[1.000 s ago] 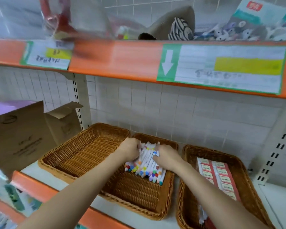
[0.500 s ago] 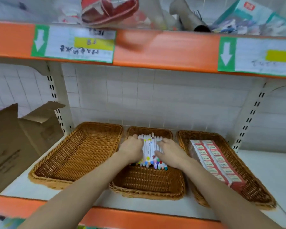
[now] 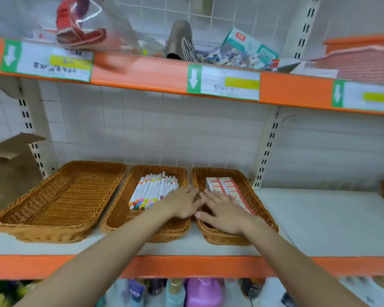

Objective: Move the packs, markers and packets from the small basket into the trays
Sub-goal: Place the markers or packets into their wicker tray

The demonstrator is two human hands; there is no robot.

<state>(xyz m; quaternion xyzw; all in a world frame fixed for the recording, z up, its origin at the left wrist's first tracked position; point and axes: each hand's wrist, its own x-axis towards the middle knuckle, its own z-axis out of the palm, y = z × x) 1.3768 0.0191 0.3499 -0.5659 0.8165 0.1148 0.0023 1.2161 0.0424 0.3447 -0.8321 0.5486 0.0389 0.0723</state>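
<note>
2 bare hands are reached over 3 wicker trays on a white shelf.

The left hand (image 3: 179,203) is laid flat, fingers relaxed, over the right edge of the middle tray (image 3: 120,214), beside the markers (image 3: 152,191) lying in it. The right hand (image 3: 225,212) is spread, grasping nothing, over the red-and-white packs (image 3: 227,188) in the right tray (image 3: 262,214). Nothing is seen in the left tray (image 3: 60,200). A cardboard box (image 3: 8,171) stands at far left.

— What's hidden near the right tray (image 3: 264,214)?
— The right hand (image 3: 225,214) covers the packs' (image 3: 225,187) near ends. The shelf labels' (image 3: 230,84) writing above is blurred, unreadable.
</note>
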